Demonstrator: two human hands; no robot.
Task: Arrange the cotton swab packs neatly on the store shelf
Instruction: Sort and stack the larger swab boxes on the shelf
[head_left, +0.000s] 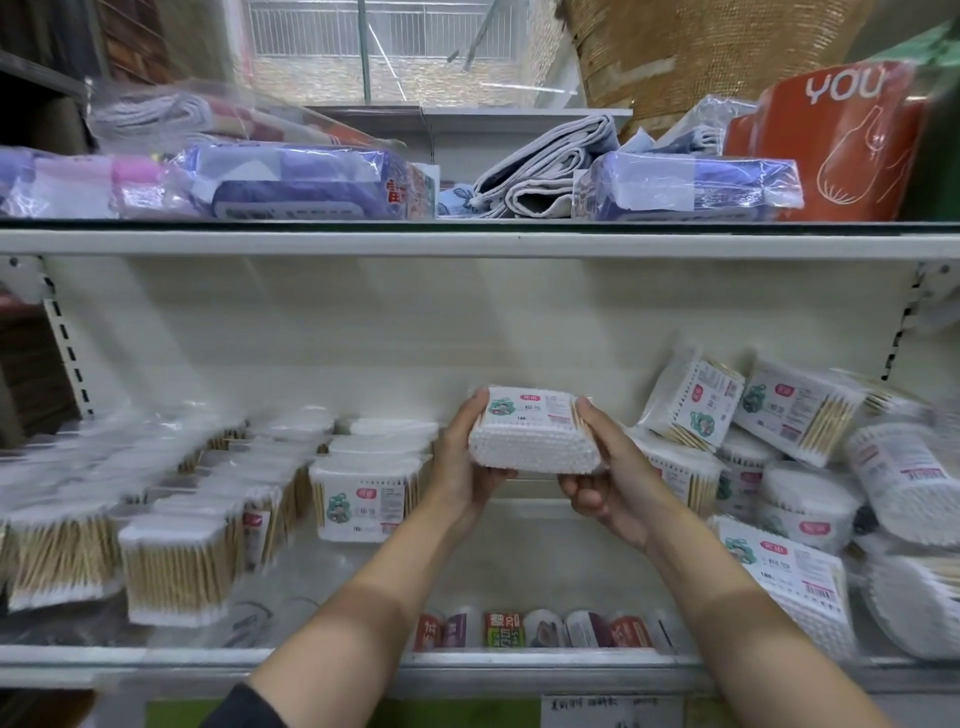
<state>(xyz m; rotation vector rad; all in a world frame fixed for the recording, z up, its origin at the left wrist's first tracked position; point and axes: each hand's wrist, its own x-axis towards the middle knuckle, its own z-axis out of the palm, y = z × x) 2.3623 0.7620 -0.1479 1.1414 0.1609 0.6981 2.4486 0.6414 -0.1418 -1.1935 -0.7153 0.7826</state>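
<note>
Forearms, two, bare, reaching from the lower edge up to the middle shelf (467, 660); left hand (465, 462) and right hand (605, 480) together hold one cotton swab pack (530, 434), clear-wrapped, label uppermost, white tips facing the camera, raised over the bare middle stretch of the shelf and touching no other stock; grip of each hand: fingers curled round one end of the pack, thumbs on its upper face. Tidy rows (208, 514), left: packs standing upright in files running back, the nearest labelled pack (366, 501) closing the rightmost file. Loose heap (800, 467), right: packs tilted, leaning and lying across one another. Upper shelf (467, 241): bagged textiles, an orange pack (826, 145). Judged step: setting the held pack beside the files. To do it well, turn it upright with the label forward, lower it square, close against the neighbouring file, front edge level with the others, and loosen both hands only once it stands by itself
</note>
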